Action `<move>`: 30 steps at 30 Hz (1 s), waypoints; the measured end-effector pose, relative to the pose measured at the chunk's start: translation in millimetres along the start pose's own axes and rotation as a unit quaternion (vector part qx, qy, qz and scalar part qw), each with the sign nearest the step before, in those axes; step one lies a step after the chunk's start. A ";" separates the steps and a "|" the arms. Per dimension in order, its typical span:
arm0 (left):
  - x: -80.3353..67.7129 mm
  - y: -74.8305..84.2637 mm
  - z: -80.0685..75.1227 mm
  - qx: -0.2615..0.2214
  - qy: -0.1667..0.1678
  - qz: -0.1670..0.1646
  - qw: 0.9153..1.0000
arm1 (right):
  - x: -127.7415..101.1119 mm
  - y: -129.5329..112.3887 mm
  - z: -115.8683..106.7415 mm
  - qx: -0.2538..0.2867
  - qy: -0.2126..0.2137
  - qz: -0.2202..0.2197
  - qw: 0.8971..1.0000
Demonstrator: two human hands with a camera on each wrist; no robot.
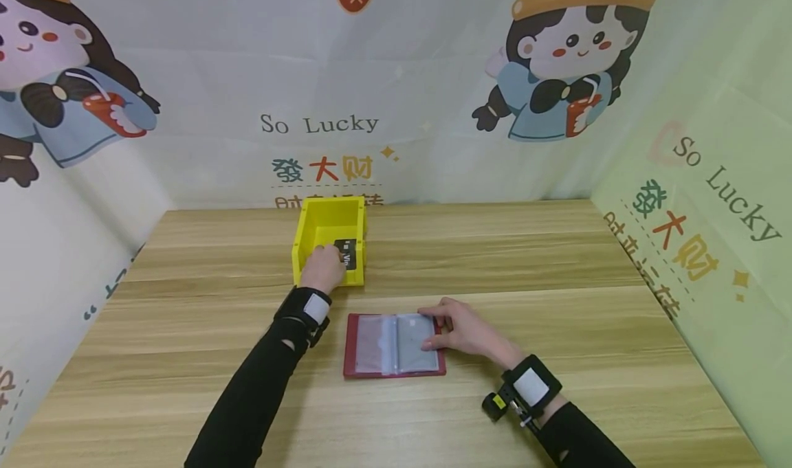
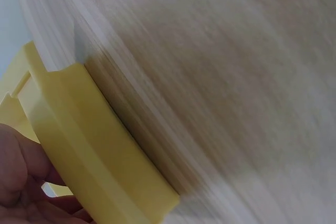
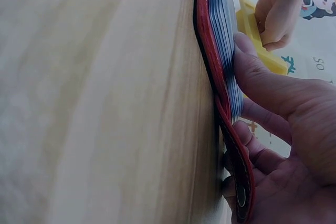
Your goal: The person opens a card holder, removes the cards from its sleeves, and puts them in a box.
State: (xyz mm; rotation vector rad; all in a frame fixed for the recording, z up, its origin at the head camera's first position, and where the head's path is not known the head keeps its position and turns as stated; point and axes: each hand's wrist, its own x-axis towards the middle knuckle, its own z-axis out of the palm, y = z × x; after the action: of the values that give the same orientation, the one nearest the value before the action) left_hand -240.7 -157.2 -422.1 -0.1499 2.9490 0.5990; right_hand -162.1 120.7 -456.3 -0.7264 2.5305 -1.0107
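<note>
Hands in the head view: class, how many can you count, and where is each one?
2: the left hand is in the yellow box; the right hand holds the right edge of the red booklet.

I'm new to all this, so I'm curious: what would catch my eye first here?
Probably the bright yellow bin toward the back of the wooden table, with the left hand reaching in beside a black card. Then the open red booklet nearer the person, its right edge held in the fingers of the right hand. Behind, large cartoon figures on the pale backdrop stand out too.
</note>
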 end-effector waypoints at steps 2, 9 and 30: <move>-1.8 -2.3 0.9 0.000 0.011 0.012 1.000 | 0.1 -0.1 0.3 -0.002 0.000 0.001 1.000; -22.5 -5.8 4.8 -0.057 0.137 0.091 0.985 | 0.4 -0.5 0.8 -0.003 0.000 0.003 1.000; -87.5 1.2 30.7 -0.157 -0.153 0.236 0.947 | 3.1 -2.3 -0.5 0.012 0.024 -0.032 0.999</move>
State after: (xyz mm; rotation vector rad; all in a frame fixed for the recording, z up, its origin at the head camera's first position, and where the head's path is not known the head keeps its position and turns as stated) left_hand -151.3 -137.7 -437.0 0.5827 2.5654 1.0419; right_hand -164.1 117.8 -454.7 -0.7892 2.5452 -1.0913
